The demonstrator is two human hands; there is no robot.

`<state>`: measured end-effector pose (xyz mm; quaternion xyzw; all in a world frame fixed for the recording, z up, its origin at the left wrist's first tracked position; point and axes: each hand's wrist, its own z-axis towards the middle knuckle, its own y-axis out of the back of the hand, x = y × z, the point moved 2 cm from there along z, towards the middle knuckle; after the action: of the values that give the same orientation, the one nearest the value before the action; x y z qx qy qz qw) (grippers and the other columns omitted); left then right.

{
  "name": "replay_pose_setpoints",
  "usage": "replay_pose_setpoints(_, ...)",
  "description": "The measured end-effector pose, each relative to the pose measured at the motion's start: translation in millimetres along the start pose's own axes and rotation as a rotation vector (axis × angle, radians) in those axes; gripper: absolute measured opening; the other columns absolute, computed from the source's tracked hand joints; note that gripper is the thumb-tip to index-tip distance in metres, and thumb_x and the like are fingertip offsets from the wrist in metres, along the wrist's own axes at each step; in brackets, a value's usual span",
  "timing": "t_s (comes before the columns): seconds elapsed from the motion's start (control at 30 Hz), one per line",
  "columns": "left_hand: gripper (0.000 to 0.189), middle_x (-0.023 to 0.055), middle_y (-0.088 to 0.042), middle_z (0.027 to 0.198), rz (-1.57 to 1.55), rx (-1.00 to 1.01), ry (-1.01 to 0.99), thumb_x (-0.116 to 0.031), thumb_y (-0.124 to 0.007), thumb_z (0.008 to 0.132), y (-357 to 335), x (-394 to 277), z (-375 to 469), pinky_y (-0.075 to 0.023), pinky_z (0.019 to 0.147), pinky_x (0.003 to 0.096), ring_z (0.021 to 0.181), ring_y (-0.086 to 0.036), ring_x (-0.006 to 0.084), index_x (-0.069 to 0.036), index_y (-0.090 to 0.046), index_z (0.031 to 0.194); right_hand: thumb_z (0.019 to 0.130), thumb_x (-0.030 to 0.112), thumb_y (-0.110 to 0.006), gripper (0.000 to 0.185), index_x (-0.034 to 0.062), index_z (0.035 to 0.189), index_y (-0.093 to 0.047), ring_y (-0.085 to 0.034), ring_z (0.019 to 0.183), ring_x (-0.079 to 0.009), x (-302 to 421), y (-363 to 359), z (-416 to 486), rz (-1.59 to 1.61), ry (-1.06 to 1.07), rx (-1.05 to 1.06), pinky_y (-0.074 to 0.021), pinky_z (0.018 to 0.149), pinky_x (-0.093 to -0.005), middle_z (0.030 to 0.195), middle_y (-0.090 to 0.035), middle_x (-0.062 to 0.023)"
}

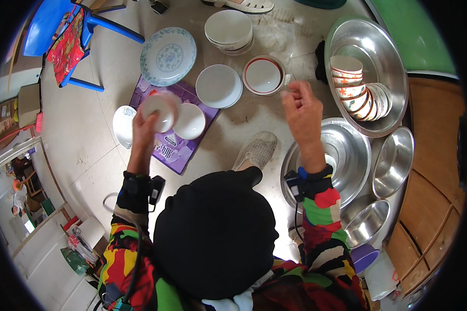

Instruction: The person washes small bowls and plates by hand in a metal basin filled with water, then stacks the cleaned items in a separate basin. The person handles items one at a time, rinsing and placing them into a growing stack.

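Observation:
My left hand [145,126] grips a white bowl [159,112], blurred by motion, above a purple printed cardboard sheet [171,153]. Just right of it, another white bowl [189,121] rests on the sheet. My right hand [301,107] hangs over the floor with its fingers curled; whether it holds anything small cannot be told. Left of that hand stand a red-rimmed bowl [262,75] and stacked white plates [218,86]. Farther off are a stack of white bowls [228,28] and a large blue-patterned plate [168,56]. A white dish [123,126] lies beside the sheet's left edge.
A large steel basin [389,46] at the right holds several patterned bowls [352,91]. Nearer stand another wide steel basin [350,144], smaller metal basins [393,163] and a purple basin [364,258]. A blue chair [116,29] is at upper left, wooden furniture [432,136] at right.

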<state>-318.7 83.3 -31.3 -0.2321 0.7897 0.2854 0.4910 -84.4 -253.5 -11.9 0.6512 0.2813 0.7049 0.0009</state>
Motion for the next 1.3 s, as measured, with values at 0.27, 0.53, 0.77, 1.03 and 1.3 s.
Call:
replay_pose_setpoints(0.27,0.043,0.0104,-0.067,0.11,-0.124,-0.319,0.322,-0.009,-0.054,0.093,62.1,108.2,23.5,-0.0563,0.059,0.0302,0.078,-0.067,0.0209,-0.005,-0.054,0.136,0.081,0.009,-0.07,0.016,0.0058,0.097,-0.069,-0.065,0.075,-0.0276,-45.4,-17.2,40.2,-0.355,0.258,-0.125,-0.0528,0.069,-0.0392,0.087,-0.063,-0.0121)
replay_pose_setpoints(0.53,0.044,0.014,-0.066,0.11,-0.151,-0.351,0.392,-0.007,-0.058,0.09,54.3,152.2,42.8,-0.0606,0.06,0.0326,0.078,-0.07,0.0238,0.0,-0.053,0.133,0.077,0.006,-0.068,0.021,0.0082,0.098,-0.068,-0.063,0.095,-0.0333,-39.6,-63.1,84.4,-0.832,0.359,0.065,-0.0532,0.08,-0.0437,0.097,-0.063,-0.0118)
replay_pose_setpoints(0.77,0.048,0.0162,-0.067,0.107,0.001,-0.198,0.436,-0.012,-0.06,0.091,49.0,132.8,26.1,-0.0609,0.059,0.0324,0.074,-0.071,0.0243,0.001,-0.048,0.137,0.076,0.005,-0.065,0.017,0.0091,0.093,-0.067,-0.063,0.091,-0.032,-44.4,-72.4,95.3,-0.83,0.373,0.009,-0.0525,0.077,-0.0445,0.094,-0.063,-0.0108)
replay_pose_setpoints(1.03,0.044,0.016,-0.061,0.112,0.796,-0.306,-0.447,0.0,-0.061,0.09,-2.9,8.1,-23.0,-0.0553,0.073,0.0308,0.091,-0.068,0.0265,-0.001,-0.052,0.134,0.076,0.005,-0.063,0.018,0.0107,0.093,-0.066,-0.064,0.084,-0.0299,-41.6,-67.2,83.9,-0.794,0.526,0.008,-0.0531,0.073,-0.0416,0.087,-0.062,-0.0097)
replay_pose_setpoints(1.3,0.038,0.0134,-0.06,0.117,0.457,0.295,-0.561,0.001,-0.062,0.091,-153.7,-42.0,7.4,-0.0526,0.085,0.0312,0.101,-0.065,0.0219,-0.001,-0.06,0.128,0.078,0.003,-0.062,0.016,0.0088,0.093,-0.062,-0.064,0.083,-0.0324,-45.0,-54.6,83.6,-0.679,0.563,-0.029,-0.0559,0.07,-0.0422,0.087,-0.064,-0.0103)
